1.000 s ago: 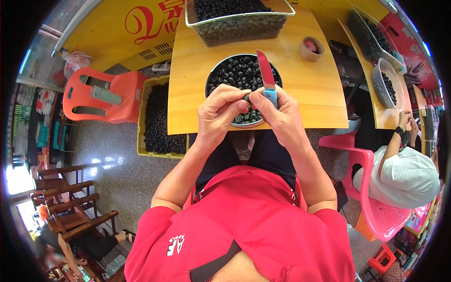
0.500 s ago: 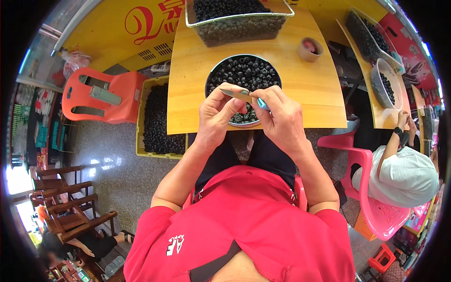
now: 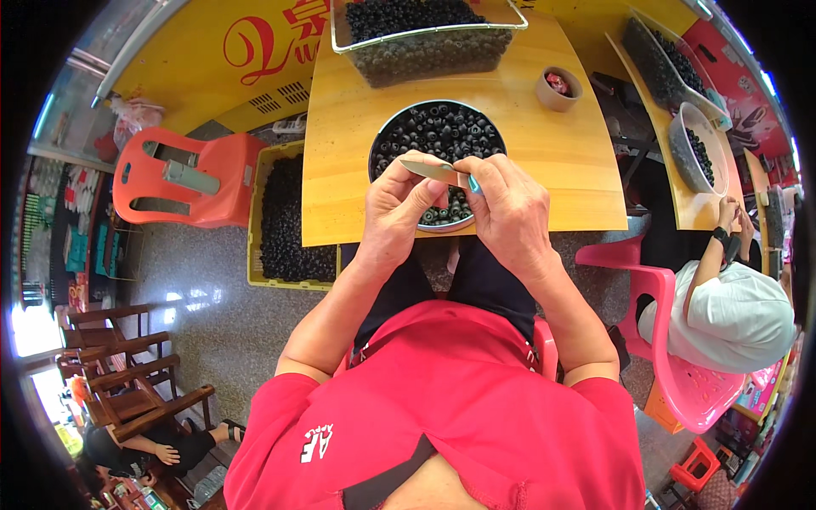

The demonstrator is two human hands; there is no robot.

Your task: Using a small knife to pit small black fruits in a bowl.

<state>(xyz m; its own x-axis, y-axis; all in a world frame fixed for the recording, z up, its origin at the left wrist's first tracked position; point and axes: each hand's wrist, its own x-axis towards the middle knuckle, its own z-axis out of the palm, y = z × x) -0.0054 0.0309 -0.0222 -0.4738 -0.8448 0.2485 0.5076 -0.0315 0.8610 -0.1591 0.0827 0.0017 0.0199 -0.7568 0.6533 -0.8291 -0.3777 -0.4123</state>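
Over the near part of a round metal-rimmed pan [image 3: 374,140], both my hands are raised close together. My right hand [image 3: 514,208] is closed on a small knife [image 3: 432,172] with a teal handle, its blade pointing left. My left hand [image 3: 395,212] pinches a small round piece, mostly hidden behind the blade and fingers; only a greenish bit shows. The blade lies across the left fingertips. Below, the pan holds many small dark round pieces [image 3: 442,127], some with a pale spot on top.
A clear bin [image 3: 429,59] of dark pieces stands at the table's far end, a small bowl [image 3: 558,89] to its right. Left of the wooden table [image 3: 340,195] are a yellow crate [image 3: 293,280] and an orange chair [image 3: 191,178]. Another person [image 3: 731,314] sits at right.
The knife has turned a little in my right hand, its blade now showing broader and flatter. Both hands stay together over the pan.
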